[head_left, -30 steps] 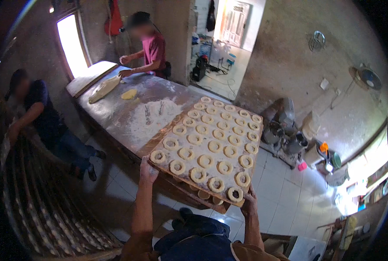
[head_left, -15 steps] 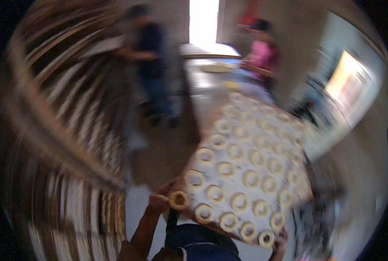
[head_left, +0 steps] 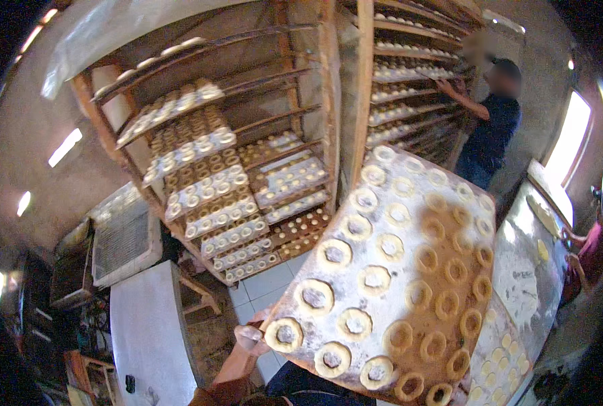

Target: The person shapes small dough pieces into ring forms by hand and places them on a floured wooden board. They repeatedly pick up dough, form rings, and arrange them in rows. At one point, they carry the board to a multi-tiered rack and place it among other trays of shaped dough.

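Note:
I am carrying a wide, floured wooden board (head_left: 397, 298) tilted in front of me. Rows of pale raw dough rings (head_left: 347, 358) cover it. Bright light falls on its left part, while a brown shadow lies over the right. My left hand (head_left: 250, 338) is closed round the near left corner, thumb by the edge. Mostly hidden at the near right corner, my right hand (head_left: 461, 392) shows only a sliver; its fingers cannot be made out.
Ahead to the left stands a wooden rack (head_left: 108, 135) with stacked boards of dough rings. A person in dark clothes (head_left: 494, 128) reaches into another rack (head_left: 363, 81). Right, a worktable (head_left: 528, 230) holds dough pieces, with a pink-sleeved person (head_left: 591, 250) beside it. A pale table (head_left: 146, 325) stands left.
My view has swung right, then settled left toward the racks: the dark-clothed person now appears at right instead of left. The board is still in my hands, and the blur has cleared.

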`<control>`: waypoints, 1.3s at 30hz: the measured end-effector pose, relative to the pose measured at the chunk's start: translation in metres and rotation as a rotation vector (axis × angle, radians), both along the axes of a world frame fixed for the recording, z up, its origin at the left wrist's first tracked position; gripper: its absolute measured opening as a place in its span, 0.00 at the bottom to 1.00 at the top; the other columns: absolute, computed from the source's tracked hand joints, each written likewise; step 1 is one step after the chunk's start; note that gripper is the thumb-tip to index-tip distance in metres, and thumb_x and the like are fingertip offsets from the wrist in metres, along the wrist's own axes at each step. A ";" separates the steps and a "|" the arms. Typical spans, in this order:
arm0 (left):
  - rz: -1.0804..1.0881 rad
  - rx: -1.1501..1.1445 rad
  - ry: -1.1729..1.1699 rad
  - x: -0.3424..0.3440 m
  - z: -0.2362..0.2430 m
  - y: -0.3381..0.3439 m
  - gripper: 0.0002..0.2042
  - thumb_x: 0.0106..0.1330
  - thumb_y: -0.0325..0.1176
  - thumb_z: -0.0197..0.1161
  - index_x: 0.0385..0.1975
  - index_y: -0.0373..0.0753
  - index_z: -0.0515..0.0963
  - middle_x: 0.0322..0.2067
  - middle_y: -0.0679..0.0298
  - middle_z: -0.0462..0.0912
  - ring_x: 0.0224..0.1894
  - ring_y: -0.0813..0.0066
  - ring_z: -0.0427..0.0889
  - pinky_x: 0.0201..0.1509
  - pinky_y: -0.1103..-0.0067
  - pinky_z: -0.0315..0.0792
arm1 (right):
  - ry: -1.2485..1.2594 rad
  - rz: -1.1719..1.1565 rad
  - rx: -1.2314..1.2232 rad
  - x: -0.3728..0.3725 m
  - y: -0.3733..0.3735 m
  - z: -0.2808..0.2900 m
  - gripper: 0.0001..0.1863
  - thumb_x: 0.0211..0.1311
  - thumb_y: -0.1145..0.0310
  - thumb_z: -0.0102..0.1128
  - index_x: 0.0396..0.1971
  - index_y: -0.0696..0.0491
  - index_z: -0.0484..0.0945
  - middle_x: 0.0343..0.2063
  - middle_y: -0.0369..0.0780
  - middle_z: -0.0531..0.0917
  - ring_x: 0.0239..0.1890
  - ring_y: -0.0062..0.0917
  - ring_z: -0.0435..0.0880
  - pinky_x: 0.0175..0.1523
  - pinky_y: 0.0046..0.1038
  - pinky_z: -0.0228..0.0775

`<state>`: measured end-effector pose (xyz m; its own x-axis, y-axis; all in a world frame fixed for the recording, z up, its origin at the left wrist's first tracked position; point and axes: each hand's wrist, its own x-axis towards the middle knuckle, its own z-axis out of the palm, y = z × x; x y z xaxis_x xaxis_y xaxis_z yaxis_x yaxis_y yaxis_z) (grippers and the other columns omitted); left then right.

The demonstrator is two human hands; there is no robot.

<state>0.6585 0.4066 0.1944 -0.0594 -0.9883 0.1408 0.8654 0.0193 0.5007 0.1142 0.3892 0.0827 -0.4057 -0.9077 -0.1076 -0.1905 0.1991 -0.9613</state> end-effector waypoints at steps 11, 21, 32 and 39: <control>0.806 -0.160 -0.219 0.011 0.176 0.006 0.42 0.50 0.41 0.60 0.64 0.24 0.53 0.47 0.47 0.75 0.10 0.78 0.68 0.03 0.86 0.57 | -0.284 0.468 -0.568 0.125 -0.241 0.202 0.20 0.65 0.59 0.52 0.47 0.61 0.74 0.38 0.43 0.81 0.38 0.29 0.82 0.46 0.30 0.76; 0.688 -0.477 -0.252 0.072 0.268 -0.073 0.40 0.52 0.37 0.63 0.64 0.25 0.54 0.59 0.50 0.68 0.61 0.61 0.69 0.68 0.71 0.61 | -0.890 0.747 -0.709 0.239 -0.415 0.316 0.15 0.64 0.65 0.52 0.42 0.62 0.75 0.36 0.43 0.81 0.37 0.28 0.82 0.43 0.30 0.77; 0.672 -0.680 -0.143 0.116 0.279 -0.157 0.40 0.54 0.27 0.63 0.66 0.23 0.50 0.63 0.53 0.61 0.65 0.65 0.63 0.69 0.72 0.57 | 0.618 0.337 -1.466 0.269 -0.604 0.294 0.15 0.65 0.62 0.48 0.43 0.56 0.74 0.39 0.41 0.80 0.41 0.31 0.81 0.51 0.38 0.74; 0.837 -0.566 -0.326 0.121 0.276 -0.159 0.43 0.51 0.39 0.66 0.63 0.19 0.54 0.58 0.51 0.62 0.63 0.62 0.62 0.67 0.71 0.54 | 1.115 0.148 -1.655 0.279 -0.537 0.316 0.11 0.51 0.64 0.66 0.27 0.55 0.77 0.30 0.37 0.82 0.35 0.32 0.81 0.41 0.32 0.72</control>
<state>0.7796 0.2476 0.4708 0.4918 -0.5275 0.6928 0.2945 0.8495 0.4377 0.3930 -0.1475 0.3991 0.3845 0.1299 0.9139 -0.6523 -0.6624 0.3686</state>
